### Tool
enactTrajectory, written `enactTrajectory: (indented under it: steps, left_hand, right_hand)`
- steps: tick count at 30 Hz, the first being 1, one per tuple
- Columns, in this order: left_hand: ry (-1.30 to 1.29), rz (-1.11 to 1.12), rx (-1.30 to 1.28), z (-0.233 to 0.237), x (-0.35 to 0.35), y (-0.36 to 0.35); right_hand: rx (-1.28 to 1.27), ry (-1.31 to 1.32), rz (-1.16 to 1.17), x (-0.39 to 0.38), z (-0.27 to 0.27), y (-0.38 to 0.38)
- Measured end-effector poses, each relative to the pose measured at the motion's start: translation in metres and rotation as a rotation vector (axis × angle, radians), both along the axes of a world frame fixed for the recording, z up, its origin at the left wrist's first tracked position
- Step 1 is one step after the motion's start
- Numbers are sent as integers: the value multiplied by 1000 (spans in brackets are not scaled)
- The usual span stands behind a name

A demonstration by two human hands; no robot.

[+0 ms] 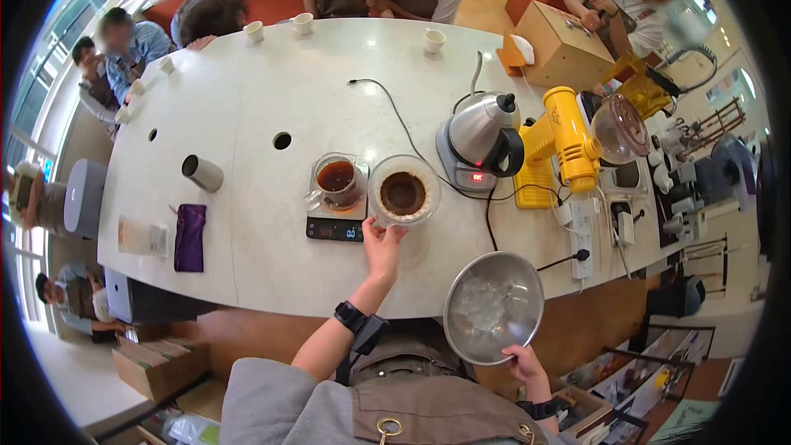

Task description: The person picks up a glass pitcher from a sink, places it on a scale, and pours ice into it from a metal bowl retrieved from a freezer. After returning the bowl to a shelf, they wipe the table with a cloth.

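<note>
My left hand (383, 249) reaches over the table, its fingers closed on the near edge of a coffee dripper (434, 191) with a paper filter and wet dark coffee grounds (403, 194) in it. Just left of the dripper, a glass server (336, 177) of brown coffee stands on a digital scale (334, 229) with a lit display. Off the table's front edge, my right hand (527, 364) grips the rim of a metal bowl (512, 338). Clear ice (486, 302) lies in the bowl, which is tilted a little toward me.
A steel kettle (478, 128) on its heating base and a yellow coffee grinder (570, 140) stand to the right, among cables and a power strip (582, 239). A metal cup (202, 173) and purple cloth (190, 237) lie left. White cups (433, 41) line the far edge, near other people.
</note>
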State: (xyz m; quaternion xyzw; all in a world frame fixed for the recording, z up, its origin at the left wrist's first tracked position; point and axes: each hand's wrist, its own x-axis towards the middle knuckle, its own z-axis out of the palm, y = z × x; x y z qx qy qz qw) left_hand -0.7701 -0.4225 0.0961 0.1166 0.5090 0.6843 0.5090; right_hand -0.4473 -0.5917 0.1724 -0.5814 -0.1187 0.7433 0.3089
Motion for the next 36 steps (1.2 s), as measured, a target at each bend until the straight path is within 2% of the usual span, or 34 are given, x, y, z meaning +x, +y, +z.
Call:
enactTrajectory:
  steps: [3, 7, 13, 15, 19, 24, 27, 28, 30, 34, 36]
  left_hand:
    - [-98, 90, 11, 1, 12, 15]
    - [-104, 43, -3, -3, 18, 40]
    - [-124, 93, 54, -4, 20, 75]
    - [20, 43, 34, -4, 18, 81]
    - [99, -26, 102, -6, 20, 84]
    - [181, -85, 187, 7, 28, 55]
    - [379, -290, 168, 9, 21, 14]
    - [372, -275, 165, 8, 13, -1]
    - [455, -480, 169, 8, -8, -31]
    - [524, -525, 132, 22, -70, -66]
    - [586, -543, 118, 18, -107, -71]
  right_hand:
    - [23, -12, -79, -20, 14, -3]
    - [-61, -62, -69, -27, 28, -12]
    - [-41, -112, -78, -19, 24, -18]
    - [-38, -132, -67, -10, 21, -20]
    - [10, -154, -91, -14, 36, -5]
    - [30, -145, 8, -11, 56, 26]
    - [58, -185, 63, -12, 63, 46]
    - [57, -193, 78, -11, 63, 53]
    - [96, -248, 158, -11, 64, 67]
    - [83, -213, 222, -30, 79, 90]
    - [114, -186, 156, -62, 101, 96]
